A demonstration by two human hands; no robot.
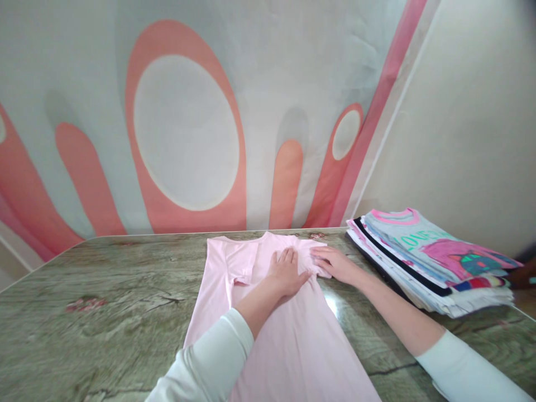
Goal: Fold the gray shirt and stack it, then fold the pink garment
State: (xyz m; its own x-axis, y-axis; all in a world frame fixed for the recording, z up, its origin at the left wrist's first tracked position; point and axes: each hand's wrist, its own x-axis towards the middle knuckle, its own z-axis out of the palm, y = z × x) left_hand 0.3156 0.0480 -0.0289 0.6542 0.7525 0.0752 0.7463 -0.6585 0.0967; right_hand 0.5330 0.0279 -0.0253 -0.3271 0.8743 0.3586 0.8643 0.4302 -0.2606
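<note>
A pale pink short-sleeved shirt lies spread on the table, neckline towards the wall, its lower end running out of the bottom of the view. On its left side the fabric is folded inward, with one sleeve lying over the body. My left hand rests flat on the upper middle of the shirt, fingers stretched out and thumb pointing right. Over at the right sleeve, my right hand lies with its fingers extended on the cloth; its thumb is partly hidden.
A stack of folded clothes stands on the right of the wood-patterned table, topped by a grey shirt with a pink collar and a colourful print. Behind the table's far edge rises a wall with coral shapes.
</note>
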